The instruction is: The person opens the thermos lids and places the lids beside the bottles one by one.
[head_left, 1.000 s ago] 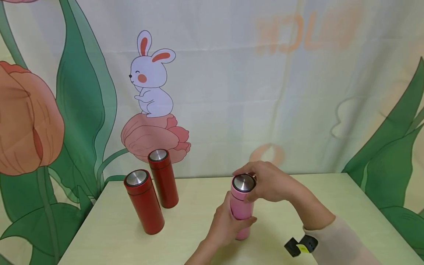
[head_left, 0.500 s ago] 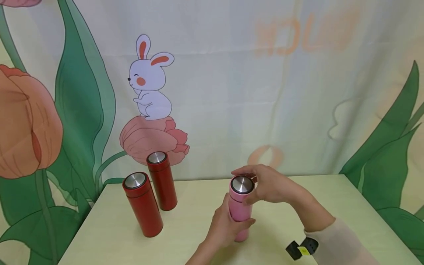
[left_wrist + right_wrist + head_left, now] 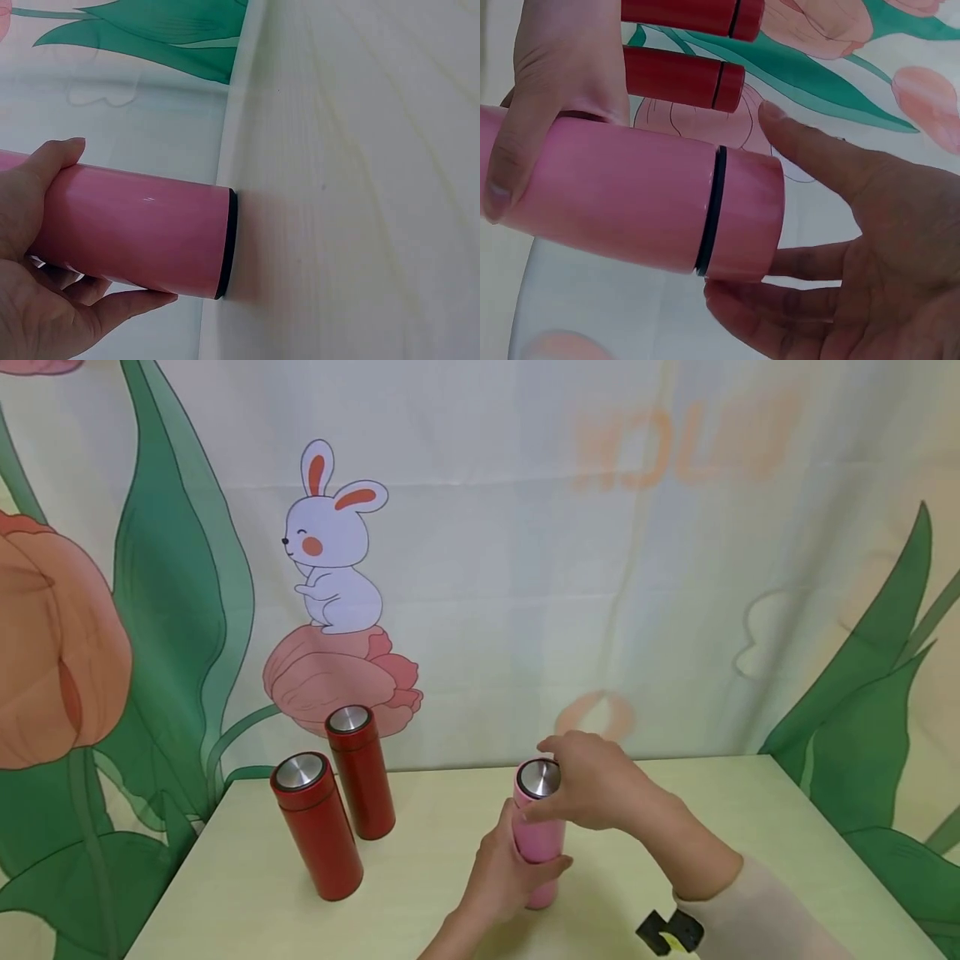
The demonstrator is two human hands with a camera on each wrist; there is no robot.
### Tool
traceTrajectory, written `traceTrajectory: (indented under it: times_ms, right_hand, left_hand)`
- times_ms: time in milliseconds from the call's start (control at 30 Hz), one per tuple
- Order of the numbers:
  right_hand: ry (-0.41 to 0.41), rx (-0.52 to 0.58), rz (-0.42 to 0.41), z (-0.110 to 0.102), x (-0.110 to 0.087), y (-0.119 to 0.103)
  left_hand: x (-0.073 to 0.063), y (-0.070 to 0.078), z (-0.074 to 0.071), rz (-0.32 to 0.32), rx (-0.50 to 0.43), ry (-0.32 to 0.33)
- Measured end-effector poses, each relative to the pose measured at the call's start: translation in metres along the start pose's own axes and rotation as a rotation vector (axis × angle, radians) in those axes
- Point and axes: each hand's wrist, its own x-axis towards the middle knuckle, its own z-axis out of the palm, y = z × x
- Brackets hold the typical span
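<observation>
On the left of the surface [image 3: 420, 885], I see a near red cylindrical bottle with a silver top [image 3: 321, 835] and a matching far bottle [image 3: 362, 781]. Farther right, the left hand [image 3: 498, 872] wraps its fingers around an upright pink cylindrical bottle [image 3: 538, 842]; a loosened grip could let it turn or tip. The right hand [image 3: 600, 783] has fingers spread about its pink cap [image 3: 746, 217], thumb apart, so they might slip.

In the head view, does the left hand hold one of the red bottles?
No, the left hand grips the pink bottle, while both red bottles stand apart from it on the table.
</observation>
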Motion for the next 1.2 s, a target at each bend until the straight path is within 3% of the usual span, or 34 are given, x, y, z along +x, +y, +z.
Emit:
traceTrajectory:
  times_ms: [233,600,1200]
  right_hand:
    - [0.055,-0.075,0.031,0.005,0.000,-0.011]
    - [0.065,-0.072,-0.001,0.006,0.001,-0.009]
    - [-0.066,0.016,-0.074,-0.007,0.007,0.002]
  left_hand:
    - [0.000,-0.002,-0.001,0.007,-0.016,-0.005]
    - [0.000,0.000,-0.001,0.006,0.005,0.000]
    - [0.000,-0.001,-0.002,0.016,0.012,0.006]
